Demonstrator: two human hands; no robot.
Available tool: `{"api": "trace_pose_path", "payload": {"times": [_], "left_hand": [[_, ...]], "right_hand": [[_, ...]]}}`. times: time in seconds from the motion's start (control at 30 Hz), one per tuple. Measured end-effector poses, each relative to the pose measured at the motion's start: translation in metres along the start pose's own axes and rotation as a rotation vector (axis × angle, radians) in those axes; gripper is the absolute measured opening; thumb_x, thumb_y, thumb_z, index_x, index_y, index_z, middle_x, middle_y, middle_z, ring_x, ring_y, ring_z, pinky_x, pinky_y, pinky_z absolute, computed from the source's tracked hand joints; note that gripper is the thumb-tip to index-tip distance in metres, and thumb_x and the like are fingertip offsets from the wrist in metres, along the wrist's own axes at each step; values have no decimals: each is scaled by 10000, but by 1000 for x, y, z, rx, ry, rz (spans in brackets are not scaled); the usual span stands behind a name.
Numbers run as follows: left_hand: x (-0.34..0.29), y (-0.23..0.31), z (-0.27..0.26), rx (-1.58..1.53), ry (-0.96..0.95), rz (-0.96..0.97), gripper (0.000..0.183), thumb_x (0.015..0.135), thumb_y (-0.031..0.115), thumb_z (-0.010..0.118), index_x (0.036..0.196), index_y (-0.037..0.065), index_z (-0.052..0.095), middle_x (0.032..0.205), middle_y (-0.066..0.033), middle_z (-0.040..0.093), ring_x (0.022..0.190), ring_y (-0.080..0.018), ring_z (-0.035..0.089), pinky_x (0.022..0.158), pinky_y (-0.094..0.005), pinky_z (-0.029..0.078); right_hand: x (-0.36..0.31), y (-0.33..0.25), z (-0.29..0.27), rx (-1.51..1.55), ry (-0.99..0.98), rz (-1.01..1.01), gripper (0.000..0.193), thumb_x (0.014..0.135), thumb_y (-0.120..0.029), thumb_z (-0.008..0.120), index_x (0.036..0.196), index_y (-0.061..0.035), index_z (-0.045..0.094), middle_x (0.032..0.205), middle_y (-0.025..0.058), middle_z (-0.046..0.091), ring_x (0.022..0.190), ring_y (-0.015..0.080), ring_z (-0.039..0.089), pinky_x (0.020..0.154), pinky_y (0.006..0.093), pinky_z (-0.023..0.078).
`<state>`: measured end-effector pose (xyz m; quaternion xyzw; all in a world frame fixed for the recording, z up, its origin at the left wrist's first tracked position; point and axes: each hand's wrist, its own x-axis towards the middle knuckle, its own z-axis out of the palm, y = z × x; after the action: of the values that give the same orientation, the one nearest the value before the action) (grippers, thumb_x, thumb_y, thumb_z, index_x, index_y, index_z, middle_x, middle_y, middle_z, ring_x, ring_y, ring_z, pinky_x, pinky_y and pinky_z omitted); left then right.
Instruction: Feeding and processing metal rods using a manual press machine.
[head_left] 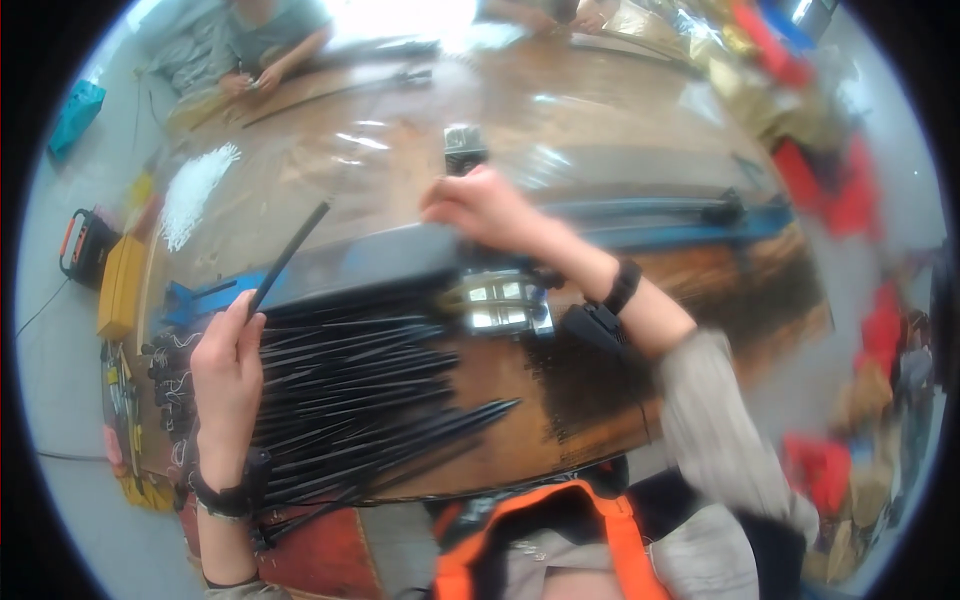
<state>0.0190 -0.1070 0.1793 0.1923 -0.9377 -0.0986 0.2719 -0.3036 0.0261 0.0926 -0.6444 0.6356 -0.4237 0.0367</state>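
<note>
Black rod (290,258), left of centre, slanting up to the right, pinched between thumb and fingers of left hand (228,355). Right hand (485,207), upper centre, fingers curled; can't tell if they pinch anything. Small clear box (463,138) just above it. Pile of black rods (350,385), lower left to centre, on brown table (505,440). White pieces (198,195) heaped upper left.

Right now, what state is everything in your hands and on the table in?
Left hand: closed on a rod
Held black rod: raised, tilted
Right hand: fingers curled; grip unclear
Other black rods: lying in a loose spread
White pieces: heaped
Tabletop: partly covered
</note>
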Motion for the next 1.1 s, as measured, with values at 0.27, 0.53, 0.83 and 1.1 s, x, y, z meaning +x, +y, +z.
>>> {"api": "trace_pose_path", "payload": {"times": [0.27,0.53,0.83,1.1], "left_hand": [[9,-21,6,93,-44,-29,247,926,78,625,1172,69,648,826,-167,614,706,-338,608,633,-395,486],[58,-9,79,38,-164,123,190,923,157,634,1098,102,685,826,-164,645,741,-365,640,639,-428,521],[99,36,104,28,-182,217,212,917,163,652,1110,82,678,877,-181,666,765,-372,654,656,-412,525],[70,-35,43,77,-18,142,191,908,146,649,1093,116,688,834,-165,657,773,-358,649,659,-429,522]], "right_hand": [[-41,24,-34,-599,199,-122,74,835,-55,615,827,-121,647,743,60,667,707,240,650,765,390,448],[-194,78,-170,-963,209,71,45,844,-87,640,885,-72,647,815,85,651,877,302,605,810,439,422],[-141,37,-113,-733,218,-15,260,784,-30,702,1034,-75,647,862,138,620,850,340,592,838,454,449],[-120,57,-100,-708,149,-104,98,816,-15,610,862,-98,635,765,73,616,848,295,591,839,415,446]]}}
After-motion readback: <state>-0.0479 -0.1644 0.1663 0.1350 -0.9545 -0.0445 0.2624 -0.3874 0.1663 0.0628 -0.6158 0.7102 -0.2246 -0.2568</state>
